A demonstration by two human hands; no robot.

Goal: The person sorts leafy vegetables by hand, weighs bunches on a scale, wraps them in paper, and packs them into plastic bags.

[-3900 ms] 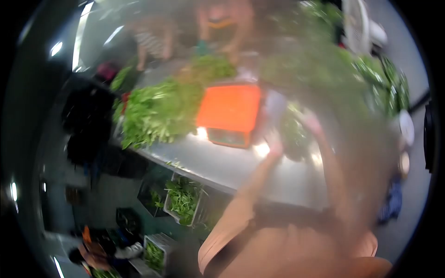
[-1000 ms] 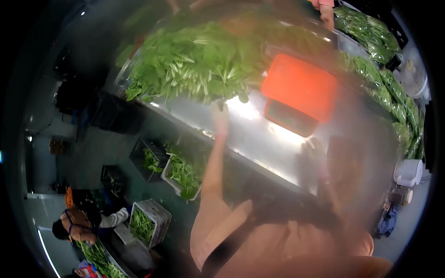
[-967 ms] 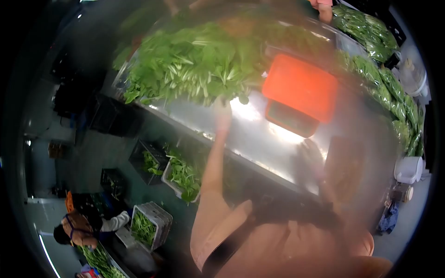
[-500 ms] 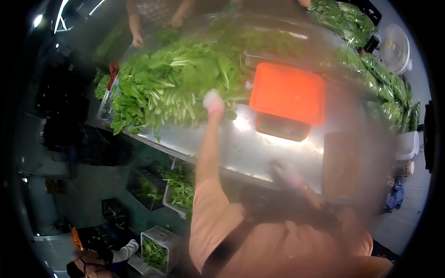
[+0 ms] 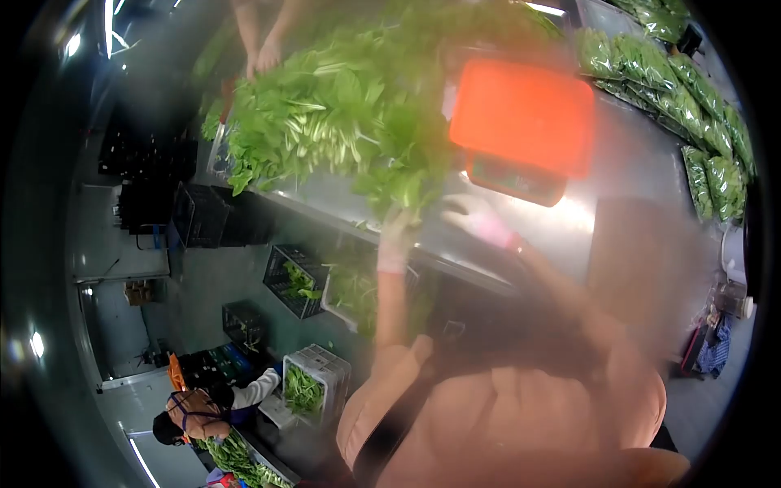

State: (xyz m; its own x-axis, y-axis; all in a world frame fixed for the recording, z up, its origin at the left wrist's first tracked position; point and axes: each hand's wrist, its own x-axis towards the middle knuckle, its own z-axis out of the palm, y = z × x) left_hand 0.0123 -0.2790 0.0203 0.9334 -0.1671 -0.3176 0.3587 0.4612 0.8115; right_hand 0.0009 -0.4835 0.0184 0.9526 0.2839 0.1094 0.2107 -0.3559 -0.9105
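My left hand [image 5: 397, 240], in a white glove with a pink cuff, is closed around a bunch of leafy greens [image 5: 400, 185] near the front edge of the metal table [image 5: 325, 192]. Haze blurs the fingers. To its right, my right hand [image 5: 476, 220] wears the same kind of glove and holds nothing; its fingers are apart and point toward the bunch. A large pile of leafy greens [image 5: 325, 106] covers the table's left part, pale stems facing me. Beyond my right hand, an orange plastic tray [image 5: 521, 114] rests on a scale [image 5: 514, 177].
Bagged greens [image 5: 651, 73] line the right side. A brown board [image 5: 630, 260] lies at the table's right. Crates [image 5: 293, 281] with greens stand on the floor. Across the table are another person's hands [image 5: 264, 57]; a co-worker [image 5: 199, 411] is at lower left.
My left hand has drawn back from the pile toward me with a bunch of greens. My right hand has moved up and left, closer to it. The camera view has shifted.
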